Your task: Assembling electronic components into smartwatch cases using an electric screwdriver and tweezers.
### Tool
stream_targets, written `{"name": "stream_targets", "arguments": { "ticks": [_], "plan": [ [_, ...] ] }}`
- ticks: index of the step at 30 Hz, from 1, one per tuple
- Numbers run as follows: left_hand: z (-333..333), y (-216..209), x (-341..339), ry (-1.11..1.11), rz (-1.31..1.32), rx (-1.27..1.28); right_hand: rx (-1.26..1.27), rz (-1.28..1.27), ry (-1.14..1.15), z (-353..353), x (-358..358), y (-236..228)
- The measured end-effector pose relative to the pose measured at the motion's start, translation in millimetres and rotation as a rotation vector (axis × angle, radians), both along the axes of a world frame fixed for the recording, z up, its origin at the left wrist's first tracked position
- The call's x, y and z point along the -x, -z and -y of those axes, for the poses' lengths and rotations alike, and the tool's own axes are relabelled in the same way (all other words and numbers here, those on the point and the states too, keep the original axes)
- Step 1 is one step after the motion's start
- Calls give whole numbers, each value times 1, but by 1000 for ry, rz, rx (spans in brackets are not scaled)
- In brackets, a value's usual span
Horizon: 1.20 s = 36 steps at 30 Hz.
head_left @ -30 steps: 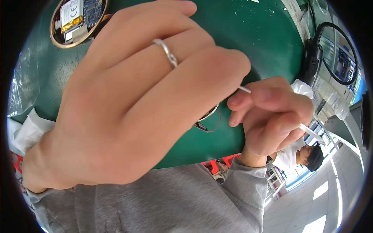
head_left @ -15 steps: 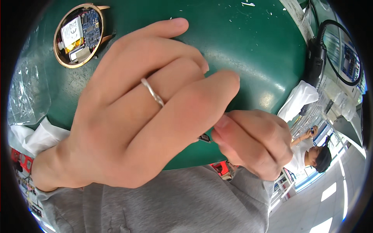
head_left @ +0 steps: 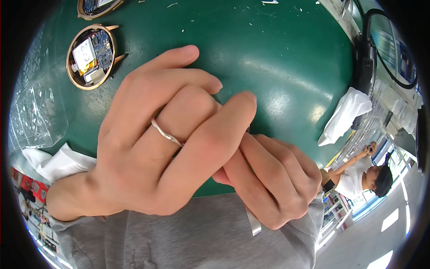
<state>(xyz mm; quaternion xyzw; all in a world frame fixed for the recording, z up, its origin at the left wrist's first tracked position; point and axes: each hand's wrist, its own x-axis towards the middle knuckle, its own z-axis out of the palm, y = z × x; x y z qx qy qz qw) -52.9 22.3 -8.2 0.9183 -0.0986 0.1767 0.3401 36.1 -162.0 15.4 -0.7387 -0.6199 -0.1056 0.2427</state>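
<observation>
My left hand (head_left: 165, 139), with a thin silver ring on one finger, is closed in a pinch, thumb hidden beneath it. My right hand (head_left: 280, 177) is also closed, its fingertips meeting the left index finger. Whatever lies between the fingertips is hidden; only a tiny dark edge shows. Below the right hand a flat silvery strip (head_left: 254, 223) sticks out over my grey top; its other end is covered by the hand. A gold-rimmed round watch case (head_left: 92, 57) lies open beyond the left hand, showing a blue circuit board and a white battery.
A second watch case (head_left: 95, 10) is cut off at the top edge. Clear plastic bags (head_left: 38, 107) and white tissue (head_left: 62, 163) lie at left. More white tissue (head_left: 345, 115) and a black cabled device (head_left: 365, 71) are at right. A person (head_left: 358, 175) sits beyond.
My right hand has come leftward and turned, closing against the left fingertips. The small dark part between the hands is now hidden, and a silvery strip shows below. The view has shifted, revealing the second case.
</observation>
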Motion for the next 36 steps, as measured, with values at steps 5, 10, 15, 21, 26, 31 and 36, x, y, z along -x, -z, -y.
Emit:
{"name": "stream_targets", "arguments": {
  "ticks": [5, 10, 15, 21, 26, 31, 36],
  "plan": [
    [-2, 4, -9, 102, 19, 173, -32, 11, -32, 5, -6, 7],
    [-19, -1, -7, 268, -133, 103, -8, -130, -70, 10, -13, 0],
    [-20, -9, -7, 201, -186, 138, -63, -541, -187, 14, -50, -10],
    [-17, -16, -9, 245, -171, 126, -86, -878, 9, 23, -58, -17],
    [-18, -9, -5, 206, -113, 156, -153, -1224, 159, 11, -30, -26],
    [-19, -6, -5, 122, -88, 188, 220, -665, -231, 16, -47, -20],
    [-18, 2, -5, 93, -14, 150, 207, -92, -91, 7, -31, -15]
  ]
}}
